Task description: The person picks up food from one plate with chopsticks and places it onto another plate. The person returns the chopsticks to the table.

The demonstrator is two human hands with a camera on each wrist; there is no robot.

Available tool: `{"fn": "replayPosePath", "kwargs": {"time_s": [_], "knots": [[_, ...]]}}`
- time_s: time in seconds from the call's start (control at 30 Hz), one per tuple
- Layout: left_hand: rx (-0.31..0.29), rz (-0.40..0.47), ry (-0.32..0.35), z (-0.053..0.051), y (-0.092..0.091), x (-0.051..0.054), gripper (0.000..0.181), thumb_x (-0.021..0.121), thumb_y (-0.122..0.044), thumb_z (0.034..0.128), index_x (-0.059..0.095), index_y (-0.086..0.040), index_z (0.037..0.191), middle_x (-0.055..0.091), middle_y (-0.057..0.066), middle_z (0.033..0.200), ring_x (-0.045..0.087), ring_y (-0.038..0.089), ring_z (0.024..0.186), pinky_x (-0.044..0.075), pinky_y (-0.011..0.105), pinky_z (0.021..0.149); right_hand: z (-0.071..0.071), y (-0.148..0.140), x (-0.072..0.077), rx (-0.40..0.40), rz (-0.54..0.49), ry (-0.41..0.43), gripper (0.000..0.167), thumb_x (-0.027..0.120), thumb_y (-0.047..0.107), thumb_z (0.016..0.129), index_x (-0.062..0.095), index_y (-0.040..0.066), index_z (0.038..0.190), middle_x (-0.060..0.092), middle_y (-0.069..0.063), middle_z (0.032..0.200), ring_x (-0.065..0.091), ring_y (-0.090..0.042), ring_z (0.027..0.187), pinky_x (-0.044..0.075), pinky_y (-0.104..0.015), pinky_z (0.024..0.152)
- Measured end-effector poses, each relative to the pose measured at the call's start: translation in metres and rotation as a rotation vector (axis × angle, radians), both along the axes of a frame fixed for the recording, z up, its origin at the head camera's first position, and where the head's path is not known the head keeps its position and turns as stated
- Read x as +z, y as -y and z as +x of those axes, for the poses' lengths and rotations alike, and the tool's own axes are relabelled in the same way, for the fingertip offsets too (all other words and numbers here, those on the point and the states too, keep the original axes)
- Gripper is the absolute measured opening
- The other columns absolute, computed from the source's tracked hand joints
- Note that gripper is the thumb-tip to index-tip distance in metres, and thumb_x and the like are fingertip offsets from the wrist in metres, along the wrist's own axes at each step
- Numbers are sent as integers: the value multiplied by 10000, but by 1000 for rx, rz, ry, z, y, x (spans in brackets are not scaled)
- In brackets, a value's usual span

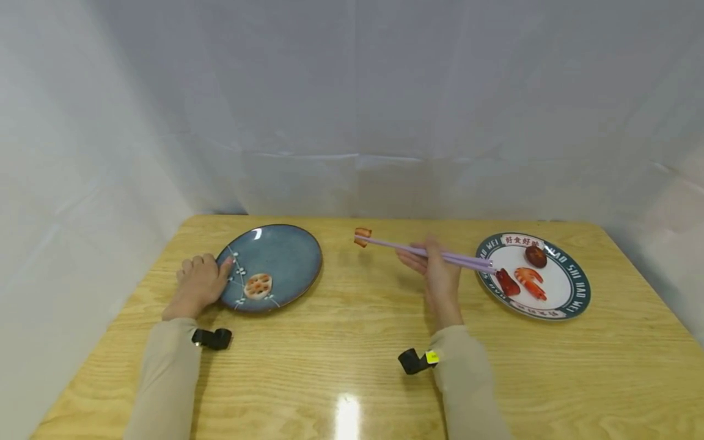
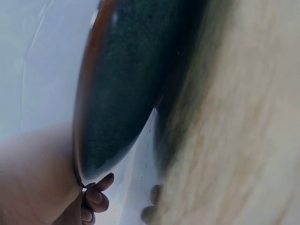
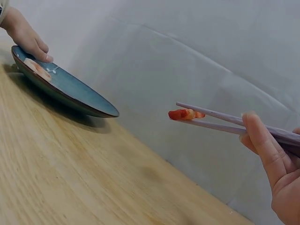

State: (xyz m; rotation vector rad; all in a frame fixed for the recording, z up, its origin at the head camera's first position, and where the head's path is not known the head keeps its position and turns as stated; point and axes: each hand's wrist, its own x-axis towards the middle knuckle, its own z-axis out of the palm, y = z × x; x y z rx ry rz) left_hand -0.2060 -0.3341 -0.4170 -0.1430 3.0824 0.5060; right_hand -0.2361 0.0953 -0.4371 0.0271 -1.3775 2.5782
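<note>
My right hand [image 1: 442, 278] holds a pair of lilac chopsticks [image 1: 470, 261] above the middle of the table. Between their tips a small reddish-brown layered food piece [image 1: 362, 237], like a slice of pork belly, is pinched in the air; the right wrist view shows this piece [image 3: 186, 114] clear of the tabletop. At the left, my left hand [image 1: 200, 284] grips the rim of a blue plate [image 1: 291, 260], thumb over the edge and fingers outside it. A lotus root slice [image 1: 258, 286] lies on that plate near the thumb.
On the right stands a white plate with a dark green lettered rim [image 1: 580, 287]. It bears a mushroom [image 1: 536, 256], a shrimp [image 1: 530, 282] and a dark red glossy piece [image 1: 507, 282]. Pale sheeting [image 1: 352, 110] hangs behind the wooden table [image 1: 308, 366].
</note>
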Motion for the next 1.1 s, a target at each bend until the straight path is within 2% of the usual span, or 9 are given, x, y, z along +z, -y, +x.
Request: {"fn": "replayPosePath", "kwargs": {"time_s": [0.13,0.23,0.37,0.43,0.6,0.7,0.83,0.97,1.1], "knots": [[-1,-1,3,0,0,0,676,185,-428,1045,392,211,1118,389,383,1062,311,472,946,241,573,820,11,9,16,6,11,4,392,548,230,998,633,-152,988,670,-279,885,706,-348,815,540,-396,740],[0,-9,6,0,-1,0,668,191,-423,1047,397,209,1112,397,387,1062,319,475,946,243,570,820,3,12,5,20,11,-3,382,561,226,992,641,-147,978,668,-280,886,704,-356,815,538,-404,745],[2,-18,2,0,-1,1,654,200,-418,1050,406,202,1088,408,385,1048,328,476,936,247,559,809,-2,19,-5,35,50,-15,449,576,274,983,624,-172,998,668,-295,889,693,-384,846,533,-423,760],[2,-19,0,0,-1,2,646,203,-413,1051,408,199,1081,410,380,1040,327,471,929,247,553,804,2,24,-2,39,70,-14,455,572,292,984,632,-159,995,673,-293,885,696,-374,848,533,-420,760],[3,-25,5,0,-2,3,640,197,-415,1050,412,188,1068,415,357,1015,327,457,918,248,541,798,18,36,19,31,126,20,454,552,287,994,619,-162,1009,668,-307,911,696,-373,851,533,-411,762],[3,-26,7,0,-2,4,634,199,-416,1050,415,180,1057,417,355,1009,330,457,917,252,543,797,18,39,16,47,126,17,473,551,300,993,613,-168,1021,674,-296,915,698,-367,848,537,-399,753],[4,-24,-4,-1,-3,4,638,206,-418,1050,425,182,1053,428,374,1024,343,470,932,257,560,805,11,41,5,83,103,9,475,568,323,983,629,-146,1022,687,-269,899,703,-349,834,542,-384,733],[7,-24,-1,0,-3,4,635,212,-411,1052,425,188,1064,429,384,1041,344,474,942,251,568,814,15,49,13,67,94,15,485,571,296,983,610,-186,1018,677,-300,863,703,-362,806,545,-390,715],[13,-20,4,0,-2,4,644,206,-417,1050,420,190,1079,424,382,1051,337,470,946,245,563,815,8,56,6,67,122,39,539,567,335,981,596,-200,1038,683,-285,855,706,-350,800,544,-386,716]]}}
